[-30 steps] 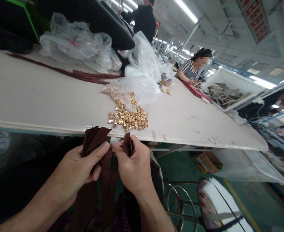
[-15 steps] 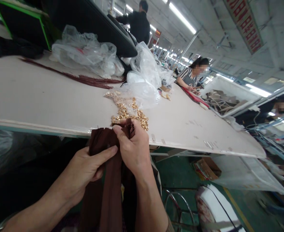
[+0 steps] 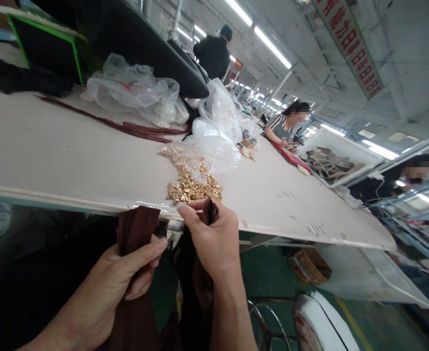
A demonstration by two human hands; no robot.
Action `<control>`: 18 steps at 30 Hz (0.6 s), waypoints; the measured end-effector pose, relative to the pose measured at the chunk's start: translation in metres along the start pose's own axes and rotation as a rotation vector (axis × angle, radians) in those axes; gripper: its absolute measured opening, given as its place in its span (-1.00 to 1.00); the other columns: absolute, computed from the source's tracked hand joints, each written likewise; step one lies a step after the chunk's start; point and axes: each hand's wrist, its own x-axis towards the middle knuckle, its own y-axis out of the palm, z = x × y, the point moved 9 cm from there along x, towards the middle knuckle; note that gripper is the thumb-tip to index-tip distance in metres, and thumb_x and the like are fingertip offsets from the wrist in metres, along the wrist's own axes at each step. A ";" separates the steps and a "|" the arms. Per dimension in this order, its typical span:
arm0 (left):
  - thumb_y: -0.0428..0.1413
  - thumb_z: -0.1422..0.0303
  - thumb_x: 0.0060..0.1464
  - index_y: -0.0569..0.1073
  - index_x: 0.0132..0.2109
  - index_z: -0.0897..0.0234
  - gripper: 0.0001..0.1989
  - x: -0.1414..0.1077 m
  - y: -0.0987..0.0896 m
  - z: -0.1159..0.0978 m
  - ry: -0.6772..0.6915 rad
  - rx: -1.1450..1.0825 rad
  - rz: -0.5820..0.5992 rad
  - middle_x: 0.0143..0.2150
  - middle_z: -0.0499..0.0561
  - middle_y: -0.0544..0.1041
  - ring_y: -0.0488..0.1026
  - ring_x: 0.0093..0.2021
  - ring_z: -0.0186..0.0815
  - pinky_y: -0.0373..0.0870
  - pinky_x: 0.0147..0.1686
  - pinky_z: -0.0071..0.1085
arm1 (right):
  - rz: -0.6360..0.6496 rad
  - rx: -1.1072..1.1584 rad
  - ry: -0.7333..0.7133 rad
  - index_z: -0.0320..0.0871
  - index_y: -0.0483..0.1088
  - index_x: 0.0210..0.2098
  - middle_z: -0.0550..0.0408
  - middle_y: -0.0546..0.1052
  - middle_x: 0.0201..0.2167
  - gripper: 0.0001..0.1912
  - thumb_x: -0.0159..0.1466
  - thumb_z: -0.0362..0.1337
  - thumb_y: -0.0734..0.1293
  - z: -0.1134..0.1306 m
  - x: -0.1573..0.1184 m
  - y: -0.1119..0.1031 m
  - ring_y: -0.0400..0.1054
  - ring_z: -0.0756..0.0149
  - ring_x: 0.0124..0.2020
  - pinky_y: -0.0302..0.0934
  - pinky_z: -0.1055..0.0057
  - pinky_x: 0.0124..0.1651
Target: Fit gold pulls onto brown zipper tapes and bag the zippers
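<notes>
My left hand [image 3: 134, 270] is closed around a bundle of dark brown fabric strips [image 3: 136, 226], its thumb lying across them; their lower ends hang down below the table edge. In my right hand [image 3: 214, 239] is another brown strip [image 3: 213, 212], its end curled between thumb and fingers and the rest falling past the wrist. The right fingertips are at the table's front edge, just in front of a pile of small gold metal pieces [image 3: 194, 189]. Whether those fingers also pinch a gold piece I cannot tell. The pile spills from a clear plastic bag [image 3: 214, 153].
A metal fitting [image 3: 174, 233] sits under the edge of the table [image 3: 71, 161]. Dark red strips [image 3: 126, 127] and crumpled plastic bags [image 3: 141, 92] lie farther back. A co-worker [image 3: 287, 124] sits at the far side near a white bin [image 3: 346, 146]. A stool [image 3: 269, 317] stands at lower right.
My hands have moved apart: the left went left with the strip bundle, the right shifted right and slightly down with one strip. More of the gold pile shows. The view has tilted slightly.
</notes>
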 end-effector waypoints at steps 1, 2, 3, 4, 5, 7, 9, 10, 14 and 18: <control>0.44 0.02 -0.34 0.45 -0.57 0.25 -0.55 0.001 -0.001 -0.002 0.001 -0.002 -0.014 -0.75 -0.21 0.21 0.01 -0.72 -0.54 -0.08 -0.72 -0.61 | -0.002 -0.148 -0.047 -0.15 0.47 -0.41 0.15 0.48 -0.53 -0.80 0.23 -0.16 0.44 0.007 0.003 0.007 0.30 0.33 -0.49 0.13 0.39 -0.38; 0.44 0.02 -0.34 0.45 -0.58 0.26 -0.55 0.001 -0.001 -0.003 0.003 0.001 -0.027 -0.76 -0.20 0.22 0.03 -0.72 -0.54 -0.07 -0.72 -0.61 | 0.001 -0.300 -0.087 -0.15 0.49 -0.37 0.08 0.52 -0.48 -0.82 0.25 -0.16 0.44 0.013 0.006 0.015 0.34 0.28 -0.44 0.14 0.35 -0.34; 0.44 0.02 -0.34 0.44 -0.60 0.26 -0.54 0.001 -0.002 -0.004 0.006 0.005 -0.041 -0.77 -0.19 0.21 0.03 -0.73 -0.53 -0.07 -0.72 -0.60 | 0.000 -0.436 -0.113 -0.15 0.49 -0.35 0.01 0.55 -0.44 -0.83 0.25 -0.17 0.44 0.017 0.009 0.023 0.36 0.22 -0.41 0.15 0.32 -0.32; 0.44 0.02 -0.34 0.44 -0.60 0.25 -0.55 0.001 -0.002 -0.006 0.008 0.010 -0.045 -0.77 -0.19 0.20 0.04 -0.73 -0.53 -0.06 -0.72 -0.60 | -0.002 -0.540 -0.120 -0.16 0.49 -0.33 -0.05 0.56 -0.41 -0.84 0.24 -0.19 0.45 0.018 0.011 0.030 0.38 0.17 -0.38 0.15 0.29 -0.31; 0.43 0.03 -0.34 0.45 -0.60 0.25 -0.56 0.001 -0.002 -0.007 0.010 0.014 -0.045 -0.77 -0.19 0.20 0.04 -0.73 -0.52 -0.05 -0.72 -0.60 | -0.005 -0.606 -0.112 -0.17 0.48 -0.32 -0.09 0.57 -0.39 -0.85 0.23 -0.21 0.45 0.018 0.014 0.034 0.39 0.14 -0.37 0.15 0.28 -0.31; 0.42 0.04 -0.30 0.44 -0.60 0.25 -0.57 0.000 -0.001 -0.009 0.018 0.019 -0.032 -0.78 -0.20 0.19 0.04 -0.74 -0.52 -0.04 -0.72 -0.59 | -0.005 -0.658 -0.097 -0.17 0.46 -0.32 -0.11 0.56 -0.42 -0.88 0.21 -0.26 0.46 0.017 0.017 0.038 0.40 0.12 -0.39 0.14 0.28 -0.32; 0.42 0.04 -0.28 0.45 -0.59 0.24 -0.58 0.000 0.000 -0.010 0.022 0.011 -0.013 -0.79 -0.20 0.18 0.02 -0.73 -0.51 -0.04 -0.72 -0.59 | 0.006 -0.636 -0.108 -0.15 0.44 -0.34 -0.06 0.55 -0.44 -0.91 0.22 -0.30 0.43 0.016 0.017 0.035 0.39 0.14 -0.40 0.13 0.30 -0.33; 0.42 0.05 -0.27 0.45 -0.57 0.23 -0.60 0.000 0.000 -0.009 0.018 0.006 -0.003 -0.79 -0.21 0.17 0.02 -0.73 -0.51 -0.05 -0.72 -0.59 | 0.019 -0.592 -0.117 -0.14 0.42 -0.36 -0.01 0.54 -0.46 -0.92 0.23 -0.31 0.41 0.015 0.015 0.031 0.38 0.17 -0.42 0.12 0.32 -0.33; 0.43 0.04 -0.27 0.53 -0.42 0.18 -0.62 0.000 0.001 -0.004 0.018 0.013 0.038 -0.74 -0.23 0.18 -0.03 -0.69 -0.51 -0.06 -0.72 -0.60 | 0.071 -0.246 -0.065 -0.10 0.33 -0.46 0.18 0.44 -0.57 -0.82 0.25 -0.29 0.37 0.010 -0.008 0.016 0.29 0.34 -0.52 0.09 0.42 -0.43; 0.42 -0.02 -0.26 0.53 -0.39 0.18 -0.58 0.000 0.005 0.001 0.034 0.061 0.092 -0.70 -0.24 0.17 -0.03 -0.67 -0.50 -0.06 -0.70 -0.58 | 0.149 0.051 0.096 -0.10 0.38 -0.37 0.23 0.39 -0.62 -0.80 0.34 -0.15 0.33 -0.007 -0.044 0.018 0.26 0.40 -0.60 0.15 0.48 -0.49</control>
